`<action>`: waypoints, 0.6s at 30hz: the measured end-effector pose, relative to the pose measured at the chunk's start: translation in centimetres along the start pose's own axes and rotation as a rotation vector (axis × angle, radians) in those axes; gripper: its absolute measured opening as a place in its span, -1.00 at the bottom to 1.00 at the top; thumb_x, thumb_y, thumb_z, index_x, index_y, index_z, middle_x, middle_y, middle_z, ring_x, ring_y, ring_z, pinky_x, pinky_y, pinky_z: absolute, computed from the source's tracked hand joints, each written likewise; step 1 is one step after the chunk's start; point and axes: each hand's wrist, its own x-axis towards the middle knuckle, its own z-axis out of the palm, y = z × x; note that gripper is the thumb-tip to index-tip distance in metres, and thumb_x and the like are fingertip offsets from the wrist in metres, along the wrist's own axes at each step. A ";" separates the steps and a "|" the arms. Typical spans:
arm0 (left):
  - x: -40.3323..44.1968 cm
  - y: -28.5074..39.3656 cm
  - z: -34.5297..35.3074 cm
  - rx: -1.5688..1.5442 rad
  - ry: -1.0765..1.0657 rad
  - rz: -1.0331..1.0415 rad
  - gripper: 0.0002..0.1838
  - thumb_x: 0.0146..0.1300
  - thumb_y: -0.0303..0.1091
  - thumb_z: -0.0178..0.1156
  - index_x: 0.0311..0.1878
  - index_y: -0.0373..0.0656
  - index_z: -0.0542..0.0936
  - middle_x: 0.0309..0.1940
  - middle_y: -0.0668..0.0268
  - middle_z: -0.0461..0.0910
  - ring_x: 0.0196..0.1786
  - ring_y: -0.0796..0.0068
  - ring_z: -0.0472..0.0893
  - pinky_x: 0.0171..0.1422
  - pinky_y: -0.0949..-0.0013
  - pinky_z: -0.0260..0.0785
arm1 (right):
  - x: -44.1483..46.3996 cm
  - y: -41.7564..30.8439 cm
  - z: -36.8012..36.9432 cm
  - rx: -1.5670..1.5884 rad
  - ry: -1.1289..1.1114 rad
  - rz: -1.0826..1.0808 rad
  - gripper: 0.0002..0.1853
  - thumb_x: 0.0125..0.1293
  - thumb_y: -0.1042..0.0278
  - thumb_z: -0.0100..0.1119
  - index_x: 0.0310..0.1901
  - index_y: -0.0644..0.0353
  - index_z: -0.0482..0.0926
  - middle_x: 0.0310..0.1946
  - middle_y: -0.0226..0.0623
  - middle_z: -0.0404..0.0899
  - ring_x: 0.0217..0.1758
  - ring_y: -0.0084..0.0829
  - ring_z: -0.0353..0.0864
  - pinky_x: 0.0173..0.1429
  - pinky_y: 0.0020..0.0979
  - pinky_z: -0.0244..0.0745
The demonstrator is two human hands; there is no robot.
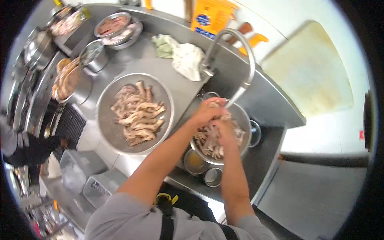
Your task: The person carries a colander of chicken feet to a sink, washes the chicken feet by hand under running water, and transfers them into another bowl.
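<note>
Both my hands are together at the upper part of a metal bowl (247,138) in the sink, under the curved faucet (250,64). My left hand (209,112) is closed round a pale piece of meat. Just beside it my right hand (225,130) is closed against the same piece, its fingers partly hidden. Below them, several pale pieces of meat (209,140) lie in the bowl. On the counter to the left, a large perforated metal colander (105,118) holds several long pale pieces (142,116) laid side by side.
Cups (213,177) stand in the sink (262,160) around the bowl. White cloth (188,60) lies behind the colander. Pots (82,90) and bowls of meat (112,26) stand at the back left. Grey plastic bins (74,160) and another person (24,146) are at the left.
</note>
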 end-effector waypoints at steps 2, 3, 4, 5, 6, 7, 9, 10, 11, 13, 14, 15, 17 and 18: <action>1.1 -1.3 0.5 0.176 0.073 0.032 -0.85 0.15 -0.47 0.34 -0.21 -0.17 0.62 -0.32 0.36 0.60 -0.22 0.56 0.56 -0.14 0.47 0.46 | -1.2 -2.3 0.5 0.194 -0.011 0.042 -0.56 0.14 0.55 0.20 0.10 0.16 0.47 -0.15 -0.29 0.62 -0.23 -0.35 0.67 -0.32 -0.37 0.64; 1.2 -1.4 1.0 0.126 0.168 0.056 -0.89 0.16 -0.48 0.32 -0.26 -0.16 0.60 -0.33 0.37 0.59 -0.24 0.57 0.55 -0.16 0.45 0.45 | -0.1 -1.3 -1.0 0.159 -0.035 -0.005 -0.48 0.14 0.52 0.24 0.19 0.15 0.41 -0.10 -0.25 0.59 -0.14 -0.32 0.66 -0.22 -0.34 0.64; 1.5 -1.6 1.7 0.067 0.238 0.080 -0.93 0.17 -0.49 0.30 -0.31 -0.15 0.59 -0.35 0.37 0.58 -0.25 0.58 0.53 -0.19 0.43 0.44 | 0.7 -0.2 -2.3 0.124 -0.039 -0.064 -0.38 0.14 0.49 0.29 0.27 0.15 0.35 -0.04 -0.20 0.57 -0.04 -0.30 0.64 -0.12 -0.31 0.64; 1.7 -1.7 2.0 0.048 0.316 0.148 -0.93 0.18 -0.49 0.29 -0.29 -0.14 0.58 -0.35 0.36 0.58 -0.25 0.57 0.53 -0.18 0.42 0.44 | 0.2 -0.5 -1.3 0.113 -0.004 -0.094 -0.47 0.21 0.43 0.26 0.23 0.13 0.39 -0.09 -0.25 0.59 -0.14 -0.37 0.64 -0.21 -0.34 0.62; 1.9 -1.8 2.2 0.030 0.392 0.218 -0.93 0.19 -0.49 0.27 -0.27 -0.14 0.58 -0.35 0.35 0.58 -0.26 0.55 0.53 -0.18 0.40 0.44 | -0.4 -0.9 -0.6 0.103 0.030 -0.125 -0.56 0.28 0.38 0.24 0.18 0.11 0.42 -0.14 -0.29 0.60 -0.23 -0.43 0.64 -0.31 -0.38 0.60; 1.8 -2.1 3.0 -0.002 0.435 0.269 -0.92 0.20 -0.49 0.26 -0.25 -0.13 0.58 -0.34 0.35 0.58 -0.26 0.54 0.54 -0.18 0.39 0.45 | -1.5 -1.3 -0.5 0.095 0.104 -0.164 -0.64 0.34 0.32 0.21 0.14 0.10 0.45 -0.19 -0.34 0.61 -0.32 -0.50 0.63 -0.41 -0.41 0.58; 1.8 -2.1 2.3 -0.159 0.564 0.221 -0.90 0.21 -0.46 0.25 -0.21 -0.12 0.57 -0.33 0.33 0.58 -0.25 0.51 0.54 -0.16 0.37 0.45 | -2.0 -1.1 -1.3 0.153 0.102 -0.207 -0.66 0.37 0.26 0.21 0.13 0.09 0.46 -0.23 -0.37 0.61 -0.36 -0.53 0.60 -0.45 -0.43 0.54; 1.8 -1.9 1.7 -0.236 0.629 0.194 -0.89 0.22 -0.45 0.25 -0.18 -0.11 0.57 -0.33 0.33 0.58 -0.25 0.49 0.54 -0.15 0.35 0.46 | -2.1 -1.2 -2.0 0.182 0.101 -0.230 -0.66 0.38 0.22 0.21 0.12 0.09 0.47 -0.26 -0.39 0.60 -0.38 -0.55 0.59 -0.47 -0.44 0.51; 1.6 -1.3 0.5 -0.179 0.685 0.173 -0.85 0.22 -0.43 0.26 -0.15 -0.11 0.56 -0.31 0.32 0.58 -0.23 0.48 0.54 -0.13 0.33 0.46 | -1.5 -1.8 -1.9 0.232 0.113 -0.194 -0.66 0.37 0.21 0.23 0.11 0.09 0.48 -0.27 -0.40 0.60 -0.40 -0.56 0.58 -0.49 -0.46 0.49; 0.4 -1.1 -1.2 -0.130 0.599 0.080 -0.80 0.21 -0.37 0.28 -0.11 -0.11 0.55 -0.26 0.32 0.57 -0.17 0.46 0.54 -0.08 0.30 0.46 | -0.4 -3.9 -1.0 0.347 0.205 -0.155 -0.67 0.36 0.18 0.25 0.08 0.08 0.49 -0.31 -0.42 0.59 -0.43 -0.58 0.55 -0.51 -0.49 0.44; 0.2 -1.2 -1.1 -0.135 0.490 0.033 -0.78 0.21 -0.34 0.30 -0.10 -0.12 0.55 -0.25 0.31 0.56 -0.14 0.47 0.53 -0.05 0.28 0.46 | -0.4 -5.0 -0.6 0.343 0.254 -0.178 -0.69 0.36 0.16 0.25 0.05 0.07 0.51 -0.30 -0.42 0.60 -0.42 -0.58 0.56 -0.49 -0.50 0.44; -0.2 -0.9 0.2 -0.123 0.465 0.011 -0.75 0.21 -0.34 0.30 -0.07 -0.13 0.55 -0.22 0.30 0.57 -0.12 0.47 0.54 -0.04 0.29 0.46 | 0.2 -5.7 0.4 0.349 0.279 -0.192 -0.71 0.37 0.15 0.25 0.02 0.06 0.52 -0.29 -0.42 0.60 -0.41 -0.58 0.56 -0.47 -0.52 0.44; -1.8 0.2 3.3 -0.099 0.415 -0.032 -0.70 0.21 -0.35 0.31 0.00 -0.15 0.55 -0.17 0.27 0.58 -0.08 0.46 0.56 0.00 0.31 0.46 | 4.8 -3.9 -0.7 0.129 0.350 -0.408 -0.71 0.37 0.16 0.24 0.01 0.10 0.53 -0.26 -0.38 0.62 -0.36 -0.56 0.58 -0.38 -0.51 0.48; -1.9 0.5 4.3 -0.113 0.423 -0.006 -0.67 0.21 -0.35 0.32 0.02 -0.17 0.54 -0.16 0.29 0.59 -0.10 0.47 0.56 0.01 0.36 0.45 | 6.2 -3.1 -0.8 0.011 0.373 -0.503 -0.71 0.37 0.16 0.24 0.00 0.12 0.54 -0.24 -0.36 0.62 -0.34 -0.55 0.58 -0.34 -0.50 0.50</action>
